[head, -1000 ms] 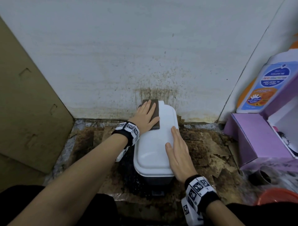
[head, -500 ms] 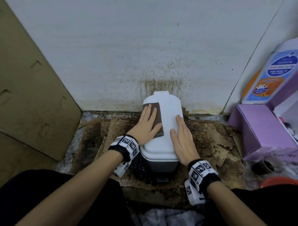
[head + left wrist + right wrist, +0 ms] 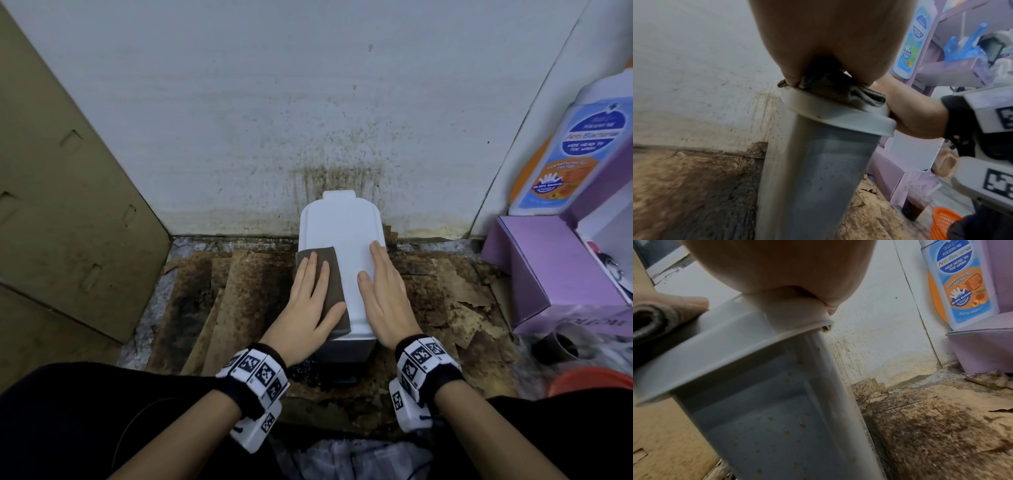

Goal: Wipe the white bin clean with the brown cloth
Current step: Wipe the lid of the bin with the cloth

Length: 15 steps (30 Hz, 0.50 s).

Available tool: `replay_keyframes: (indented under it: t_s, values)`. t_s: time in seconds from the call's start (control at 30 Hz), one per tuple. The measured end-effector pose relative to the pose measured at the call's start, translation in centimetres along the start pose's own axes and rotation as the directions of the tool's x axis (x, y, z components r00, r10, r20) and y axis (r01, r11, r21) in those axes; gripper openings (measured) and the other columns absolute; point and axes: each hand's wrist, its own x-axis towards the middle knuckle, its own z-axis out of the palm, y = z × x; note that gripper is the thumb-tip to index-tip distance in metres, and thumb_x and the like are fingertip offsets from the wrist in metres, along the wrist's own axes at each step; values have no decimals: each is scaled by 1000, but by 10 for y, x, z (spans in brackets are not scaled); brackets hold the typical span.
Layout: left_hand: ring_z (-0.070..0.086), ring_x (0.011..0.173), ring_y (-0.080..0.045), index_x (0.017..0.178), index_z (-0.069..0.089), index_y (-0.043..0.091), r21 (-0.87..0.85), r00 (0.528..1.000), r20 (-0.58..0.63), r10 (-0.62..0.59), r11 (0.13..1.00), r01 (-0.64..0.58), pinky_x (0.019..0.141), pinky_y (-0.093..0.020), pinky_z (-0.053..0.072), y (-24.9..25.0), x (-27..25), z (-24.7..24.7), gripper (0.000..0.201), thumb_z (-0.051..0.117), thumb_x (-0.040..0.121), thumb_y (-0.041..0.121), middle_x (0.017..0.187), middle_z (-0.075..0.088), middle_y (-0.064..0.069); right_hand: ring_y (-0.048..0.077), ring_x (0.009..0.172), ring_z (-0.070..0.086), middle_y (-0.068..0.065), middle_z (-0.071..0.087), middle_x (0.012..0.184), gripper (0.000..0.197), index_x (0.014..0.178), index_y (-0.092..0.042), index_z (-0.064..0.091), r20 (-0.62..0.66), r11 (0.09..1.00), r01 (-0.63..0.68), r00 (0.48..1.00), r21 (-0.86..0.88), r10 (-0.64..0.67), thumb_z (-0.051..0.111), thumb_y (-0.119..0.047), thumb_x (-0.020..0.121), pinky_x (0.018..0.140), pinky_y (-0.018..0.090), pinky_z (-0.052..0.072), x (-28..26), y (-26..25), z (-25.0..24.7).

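A small white bin (image 3: pixel 342 233) with a closed lid stands on the floor against the stained wall. A folded brown cloth (image 3: pixel 330 281) lies on the left half of the lid. My left hand (image 3: pixel 308 301) presses flat on the cloth with straight fingers. My right hand (image 3: pixel 383 291) rests flat on the lid's right side, fingers straight. In the left wrist view the folded cloth (image 3: pixel 840 92) sits under my palm at the lid's rim, above the grey bin body (image 3: pixel 813 178). The right wrist view shows the lid's edge (image 3: pixel 731 344) and speckled bin wall (image 3: pixel 766 426).
Stained brown cardboard (image 3: pixel 219 308) covers the floor around the bin. A cardboard panel (image 3: pixel 61 192) leans at the left. At the right stand a purple box (image 3: pixel 555 270), a wash bottle (image 3: pixel 565 150), a dark cup (image 3: pixel 558 346) and an orange basket (image 3: pixel 589 383).
My left hand has slid the cloth from the lid's far end toward me, to the near left part. My right hand stayed flat on the lid's right side.
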Motion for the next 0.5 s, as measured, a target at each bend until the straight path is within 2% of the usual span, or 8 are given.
replay_keyframes:
  t_s: [0.23,0.4,0.5]
  values:
    - [-35,144,-5,158,-12,21,-49,999,50,-10,999,12,116,-23,-15,-5,12,-6,78,31,103,55,160,-35,7,-5,152,-3,-10,4,169,71,161,-22,4,-6,1000,7,1000,0,-7,15,-60,101,126,29,3,2,-1,2]
    - [-32,146,-7,159,-9,21,-95,995,95,-26,995,35,117,-26,-14,-17,44,-22,77,35,103,51,161,-33,6,-12,148,-6,-13,3,168,68,161,-24,4,5,1000,-8,1000,10,8,18,-56,103,125,27,1,3,-5,1]
    - [-31,146,-7,159,-9,21,-102,993,114,-25,994,37,117,-28,-12,-25,68,-31,76,34,104,51,161,-32,6,-11,148,-5,-14,3,168,67,161,-25,4,12,1000,-16,1000,17,16,18,-55,104,125,26,1,4,-6,1]
